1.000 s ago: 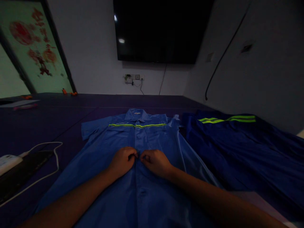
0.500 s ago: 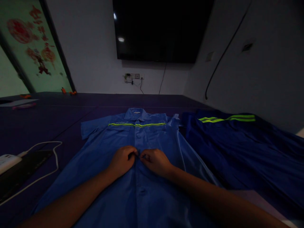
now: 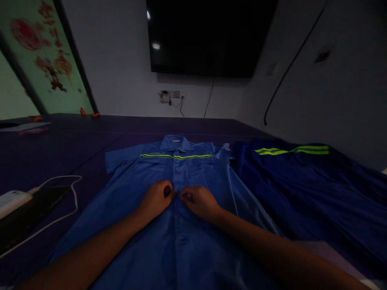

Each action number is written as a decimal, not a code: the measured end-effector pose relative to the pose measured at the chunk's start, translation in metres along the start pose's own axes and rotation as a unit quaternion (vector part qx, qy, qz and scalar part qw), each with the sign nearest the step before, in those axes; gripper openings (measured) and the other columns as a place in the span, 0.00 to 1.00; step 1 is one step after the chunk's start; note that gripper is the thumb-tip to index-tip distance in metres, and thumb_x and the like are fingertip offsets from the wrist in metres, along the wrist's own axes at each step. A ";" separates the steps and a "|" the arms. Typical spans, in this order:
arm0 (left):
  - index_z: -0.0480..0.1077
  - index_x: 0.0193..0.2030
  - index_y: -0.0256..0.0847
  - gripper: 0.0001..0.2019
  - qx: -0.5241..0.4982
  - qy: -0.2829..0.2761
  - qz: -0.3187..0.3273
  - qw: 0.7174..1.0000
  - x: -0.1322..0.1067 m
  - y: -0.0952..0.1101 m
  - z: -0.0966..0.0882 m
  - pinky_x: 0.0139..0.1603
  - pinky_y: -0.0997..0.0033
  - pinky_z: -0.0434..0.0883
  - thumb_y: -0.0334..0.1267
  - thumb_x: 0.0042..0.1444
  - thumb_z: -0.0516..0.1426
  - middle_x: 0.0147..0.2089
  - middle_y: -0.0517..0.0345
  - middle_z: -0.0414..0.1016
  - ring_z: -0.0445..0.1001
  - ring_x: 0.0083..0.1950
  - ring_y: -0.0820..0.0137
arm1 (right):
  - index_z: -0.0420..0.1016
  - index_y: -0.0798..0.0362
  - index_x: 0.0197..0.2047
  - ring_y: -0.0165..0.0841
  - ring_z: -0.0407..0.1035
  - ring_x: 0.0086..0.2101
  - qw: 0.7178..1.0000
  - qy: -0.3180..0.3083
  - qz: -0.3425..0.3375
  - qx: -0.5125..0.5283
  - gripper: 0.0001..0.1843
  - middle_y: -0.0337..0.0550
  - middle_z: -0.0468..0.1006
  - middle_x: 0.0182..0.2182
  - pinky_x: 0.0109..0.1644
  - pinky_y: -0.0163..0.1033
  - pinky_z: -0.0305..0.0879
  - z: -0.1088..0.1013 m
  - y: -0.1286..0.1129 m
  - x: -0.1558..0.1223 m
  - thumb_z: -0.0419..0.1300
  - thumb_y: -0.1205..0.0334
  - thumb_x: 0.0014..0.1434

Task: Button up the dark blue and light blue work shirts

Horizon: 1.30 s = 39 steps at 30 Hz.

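A blue short-sleeved work shirt (image 3: 151, 173) lies spread out face up, its collar at the far end and a yellow-green stripe across the chest. My left hand (image 3: 157, 198) is at the front opening, thumb and forefinger pinched on the cloth at the button strip. Just to its right, my right hand (image 3: 201, 202) is closed with its fingertips on the other side of the strip. A small gap separates the two hands. Any button between the fingertips is too small and dark to make out.
A darker blue garment (image 3: 290, 181) with yellow-green bands lies at the right. At the left are a white power strip (image 3: 13, 202) with a cable and a dark flat object (image 3: 39, 209). A large screen (image 3: 208, 36) hangs on the far wall.
My fingertips have moved slightly apart at the button strip, and the left finger loop looks rounder. The whole view has shifted a little; the shirt lies as before.
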<state>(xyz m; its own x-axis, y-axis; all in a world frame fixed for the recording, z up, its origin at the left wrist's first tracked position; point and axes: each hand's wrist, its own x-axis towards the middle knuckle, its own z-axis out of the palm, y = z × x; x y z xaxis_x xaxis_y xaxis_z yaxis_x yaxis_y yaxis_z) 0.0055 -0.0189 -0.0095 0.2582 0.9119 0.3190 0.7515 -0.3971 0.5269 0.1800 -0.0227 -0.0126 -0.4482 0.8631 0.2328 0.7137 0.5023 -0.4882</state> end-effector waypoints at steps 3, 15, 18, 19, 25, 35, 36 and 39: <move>0.69 0.32 0.39 0.08 0.018 0.019 0.020 0.999 0.004 -0.006 -0.001 0.35 0.73 0.65 0.40 0.51 0.53 0.32 0.56 0.71 0.69 0.34 0.71 | 0.73 0.51 0.40 0.28 0.66 0.26 0.999 0.033 0.011 -0.023 0.11 0.38 0.74 0.26 0.31 0.31 0.58 -0.001 0.006 0.005 0.54 0.61 0.54; 0.52 0.61 0.41 0.28 0.239 -0.040 -0.080 0.967 0.046 -0.041 0.006 0.60 0.47 0.45 0.53 0.57 0.37 0.64 0.50 0.51 0.44 0.65 0.56 | 0.55 0.54 0.59 0.44 0.39 0.60 0.964 0.051 0.136 -0.221 0.25 0.50 0.51 0.60 0.60 0.53 0.37 -0.005 0.050 0.047 0.42 0.55 0.61; 0.51 0.61 0.46 0.28 0.252 -0.056 -0.087 0.962 0.065 -0.051 0.003 0.59 0.46 0.45 0.54 0.57 0.35 0.63 0.52 0.53 0.48 0.64 0.56 | 0.53 0.49 0.61 0.45 0.39 0.60 0.954 0.021 0.170 -0.246 0.26 0.48 0.48 0.61 0.59 0.58 0.34 -0.009 0.061 0.065 0.39 0.51 0.61; 0.51 0.61 0.48 0.28 0.252 -0.058 -0.087 0.962 0.072 -0.054 0.002 0.59 0.46 0.46 0.54 0.57 0.35 0.63 0.53 0.54 0.49 0.63 0.57 | 0.52 0.48 0.61 0.45 0.40 0.60 0.952 0.015 0.177 -0.248 0.26 0.47 0.49 0.61 0.58 0.59 0.34 -0.011 0.064 0.072 0.38 0.50 0.61; 0.50 0.61 0.49 0.28 0.253 -0.058 -0.090 0.962 0.097 -0.067 0.000 0.59 0.46 0.47 0.55 0.56 0.35 0.64 0.53 0.51 0.52 0.62 0.57 | 0.53 0.43 0.60 0.46 0.45 0.58 0.952 0.016 0.189 -0.241 0.25 0.46 0.51 0.60 0.56 0.62 0.38 -0.017 0.084 0.104 0.37 0.49 0.61; 0.49 0.62 0.49 0.29 0.263 -0.069 -0.093 0.958 0.119 -0.079 0.002 0.59 0.46 0.47 0.56 0.55 0.34 0.65 0.54 0.49 0.50 0.63 0.57 | 0.53 0.39 0.60 0.47 0.47 0.57 0.953 -0.004 0.195 -0.231 0.23 0.45 0.54 0.59 0.55 0.63 0.40 -0.021 0.100 0.133 0.36 0.53 0.62; 0.49 0.62 0.49 0.29 0.263 -0.069 -0.092 0.958 0.121 -0.079 0.002 0.59 0.47 0.48 0.56 0.55 0.34 0.65 0.54 0.49 0.50 0.63 0.57 | 0.53 0.39 0.60 0.47 0.47 0.57 0.953 -0.003 0.198 -0.230 0.23 0.45 0.54 0.59 0.55 0.63 0.40 -0.021 0.101 0.135 0.36 0.54 0.63; 0.49 0.62 0.49 0.29 0.259 -0.069 -0.090 0.959 0.127 -0.080 0.002 0.59 0.47 0.47 0.55 0.56 0.34 0.65 0.54 0.49 0.50 0.63 0.57 | 0.54 0.39 0.59 0.47 0.48 0.57 0.953 0.009 0.202 -0.224 0.22 0.44 0.55 0.59 0.55 0.63 0.39 -0.019 0.104 0.142 0.36 0.55 0.63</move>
<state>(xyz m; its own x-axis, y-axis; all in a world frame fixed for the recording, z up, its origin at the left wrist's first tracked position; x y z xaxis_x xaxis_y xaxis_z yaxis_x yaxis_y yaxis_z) -0.0208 0.1291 -0.0129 0.1459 0.9802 0.1335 0.9833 -0.1586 0.0895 0.2009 0.1528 -0.0141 -0.0809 0.9896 0.1189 0.9862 0.0968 -0.1341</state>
